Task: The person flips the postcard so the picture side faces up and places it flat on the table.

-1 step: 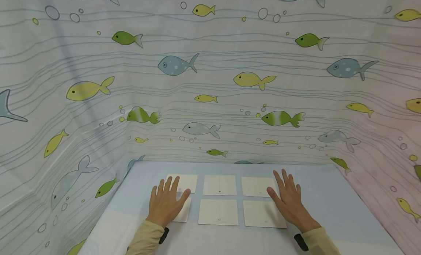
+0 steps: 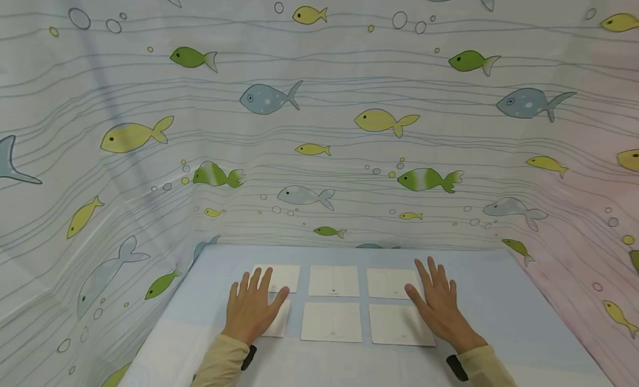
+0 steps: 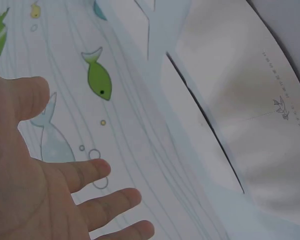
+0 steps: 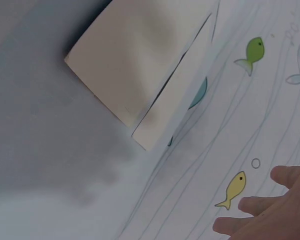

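Note:
Several cream-white rectangular cards lie in two rows of the head view. My left hand [image 2: 253,309] has its fingers spread and holds nothing; it overlaps the upper left card [image 2: 285,278] and hides much of the lower left card [image 2: 279,322]. Between the hands are the upper middle card [image 2: 333,281] and lower middle card [image 2: 331,322]. My right hand [image 2: 440,308], also spread and holding nothing, overlaps the edges of the upper right card [image 2: 388,283] and lower right card [image 2: 394,325]. In the left wrist view, a card [image 3: 225,100] bears fine print and a small drawing.
The cards rest on a pale blue and white tabletop [image 2: 199,298]. Around its back and sides hangs a white sheet [image 2: 329,98] printed with fish, bubbles and wavy lines. A dark band [image 2: 456,367] shows at the right wrist.

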Motion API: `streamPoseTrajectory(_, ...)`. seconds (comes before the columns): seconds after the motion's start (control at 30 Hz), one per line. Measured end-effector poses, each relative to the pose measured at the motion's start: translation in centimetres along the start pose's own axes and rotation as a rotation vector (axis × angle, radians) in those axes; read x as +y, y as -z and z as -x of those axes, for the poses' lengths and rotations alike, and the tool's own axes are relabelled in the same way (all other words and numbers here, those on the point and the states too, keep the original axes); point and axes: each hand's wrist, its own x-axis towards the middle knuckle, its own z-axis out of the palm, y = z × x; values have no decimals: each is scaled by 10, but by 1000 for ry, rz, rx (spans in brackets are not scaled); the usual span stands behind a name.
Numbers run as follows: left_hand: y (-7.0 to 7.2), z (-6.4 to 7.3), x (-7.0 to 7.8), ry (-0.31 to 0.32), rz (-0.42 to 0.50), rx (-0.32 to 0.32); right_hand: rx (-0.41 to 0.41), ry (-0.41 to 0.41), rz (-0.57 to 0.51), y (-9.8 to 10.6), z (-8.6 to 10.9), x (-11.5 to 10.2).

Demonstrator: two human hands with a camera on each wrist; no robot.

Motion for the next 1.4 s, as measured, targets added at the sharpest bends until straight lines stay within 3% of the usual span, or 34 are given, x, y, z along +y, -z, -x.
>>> streamPoseTrajectory(0.2,-2,-1,-4,17,6,-35,-13,0,-6,-1,-2,0)
streamPoseTrajectory(0.8,-6,-3,-13,10,47,-46,-22,17,-9,-4,-4,-6)
streamPoseTrajectory(1.07,-1,-8,-37,-77,132,-6,-14,35,-59,-13,-2,-14)
streamPoseTrajectory(1.2,3,-12,-54,-111,130,23,-25,39,-102,-21,-1,-21)
streamPoseTrajectory(1.4,3,-26,-85,-136,127,-41,-41,61,-144,-29,1,-36)
